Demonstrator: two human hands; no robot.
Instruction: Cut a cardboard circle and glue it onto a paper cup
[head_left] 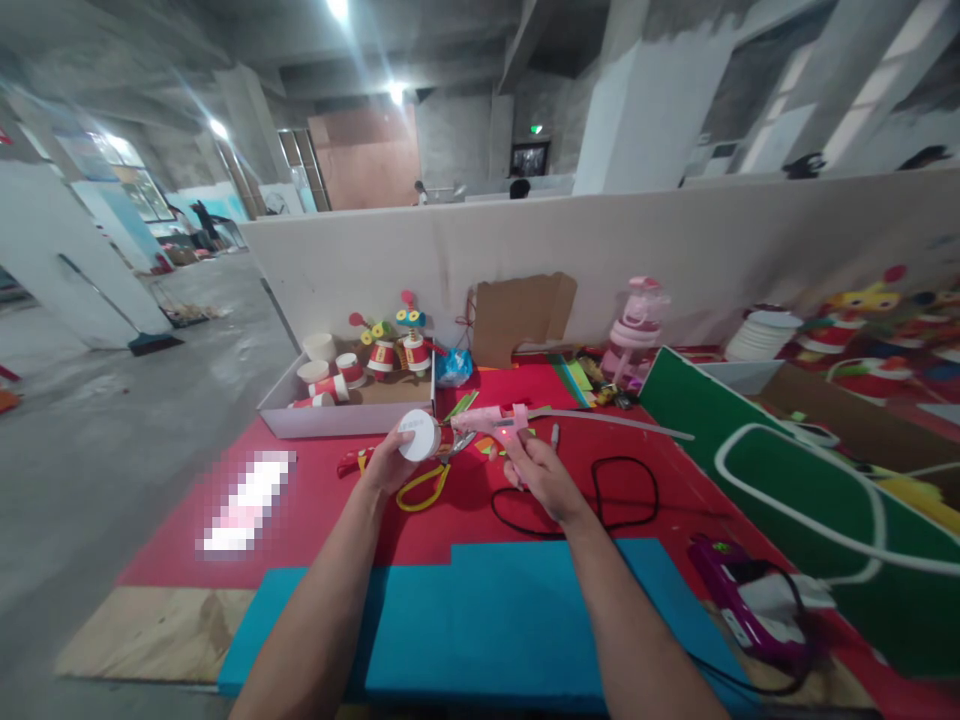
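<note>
My left hand (387, 462) is closed around a white paper cup (420, 436), whose round end faces me. In my right hand (546, 474) is a pink hot glue gun (501, 420), gripped by its handle, with a small red light lit on its side. The nozzle points left and comes close to the cup; whether they touch I cannot tell. A long translucent glue stick (615, 421) juts from the gun's back end. Below the cup lie yellow-handled scissors (424, 490), partly hidden.
A white box (345, 420) at the back left holds cups and two cup figures (411, 345). The gun's black cord (626, 525) loops over the red table cover (330, 530). A purple power strip (739, 600) and green board (787, 510) are at right; blue sheets (480, 625) lie in front.
</note>
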